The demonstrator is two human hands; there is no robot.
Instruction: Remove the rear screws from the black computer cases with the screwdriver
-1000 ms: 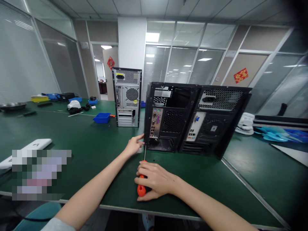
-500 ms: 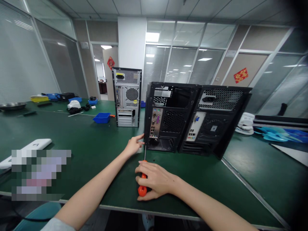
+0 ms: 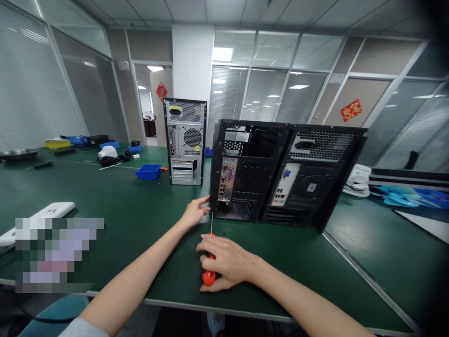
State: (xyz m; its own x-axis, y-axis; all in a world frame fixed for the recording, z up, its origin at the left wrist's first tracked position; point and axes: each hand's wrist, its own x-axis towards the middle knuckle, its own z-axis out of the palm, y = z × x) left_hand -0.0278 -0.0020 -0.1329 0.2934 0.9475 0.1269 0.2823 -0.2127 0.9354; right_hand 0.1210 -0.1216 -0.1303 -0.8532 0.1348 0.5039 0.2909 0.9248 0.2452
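Hands apart, both near one corner. Right hand [image 3: 226,262] is wrapped over a screwdriver [image 3: 209,278], thumb low by the butt; judged a grip suited to turning, shaft lined up with the case. Left hand [image 3: 194,213] has its fingertips against the left edge of the black computer case [image 3: 249,173], low down, beside the end of the shaft; probably there to steady the metal or guide the tip. Whether these fingers pinch anything: cannot tell. Tip contact too small to confirm.

Case stands upright on the table [image 3: 140,210], rear panel toward the worker, presumably for easy reach. Second black case [image 3: 310,180] stands immediately to its right.

Materials: screwdriver handle glossy orange, bulbous, rounded at the end; shaft thin, straight, metallic. Case dark, with honeycomb vent and silvery port plate carrying a purple connector [image 3: 230,174]. Silver tower [image 3: 192,154] farther back, finely perforated. Tabletop smooth, green.
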